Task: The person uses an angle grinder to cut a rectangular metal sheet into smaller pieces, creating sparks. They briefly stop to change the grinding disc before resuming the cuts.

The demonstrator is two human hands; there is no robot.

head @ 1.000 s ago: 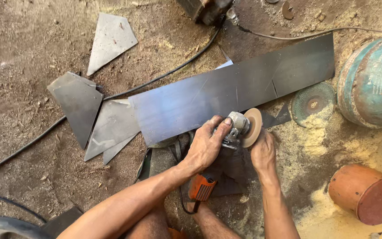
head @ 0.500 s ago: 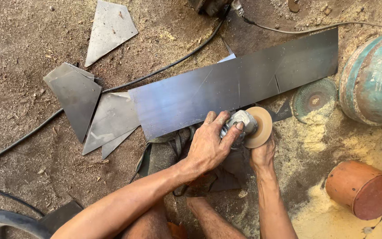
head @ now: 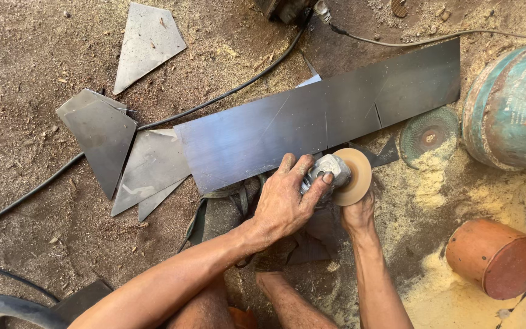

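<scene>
My left hand has slid up and now clamps the angle grinder head, right hand cupped under its tan disc, tool at the long steel sheet near edge, orange handle now hidden.

I see a dark grey steel sheet with faint scratch lines; a tan disc on a silver-grey grinder head; a dull green worn disc; a teal drum streaked with rust; a terracotta-orange cylinder; black cables; yellow sawdust over brown dirt.
</scene>
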